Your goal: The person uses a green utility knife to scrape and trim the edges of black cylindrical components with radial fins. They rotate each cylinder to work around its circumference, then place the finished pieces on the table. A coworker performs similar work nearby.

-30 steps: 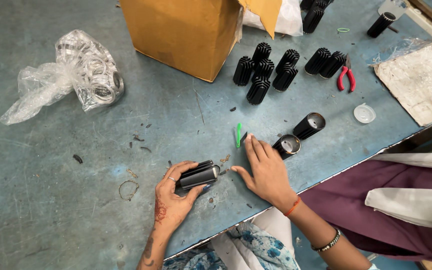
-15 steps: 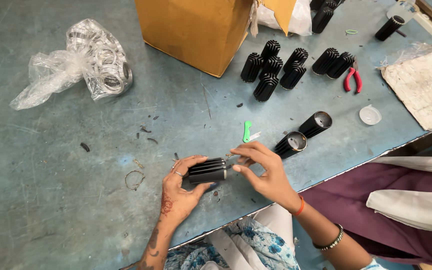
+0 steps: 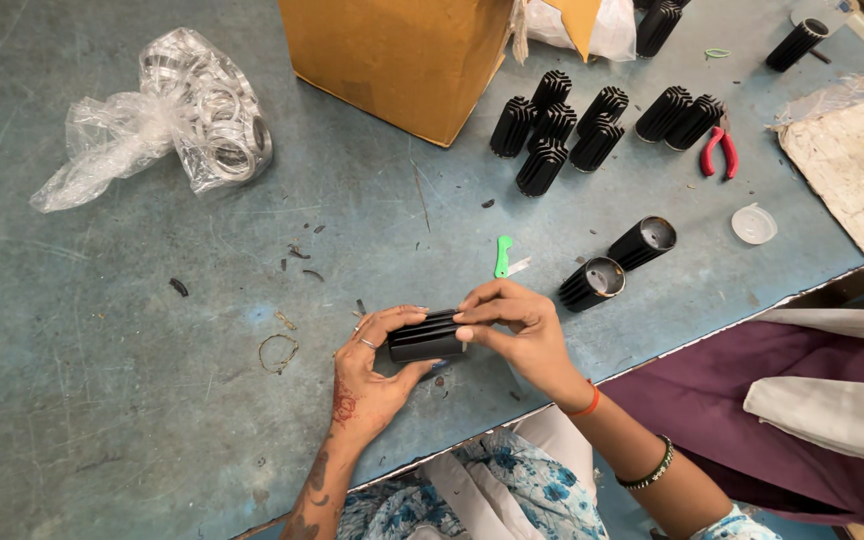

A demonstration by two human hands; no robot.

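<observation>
Right hand now gripping near-level cylinder

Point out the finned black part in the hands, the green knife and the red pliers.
finned black cylinder (image 3: 422, 336), head view, on its ribbed side between the two hands.
green utility knife (image 3: 503, 256), head view, on the middle of its handle.
red-handled pliers (image 3: 720, 153), head view, on the handles near the pivot.
</observation>
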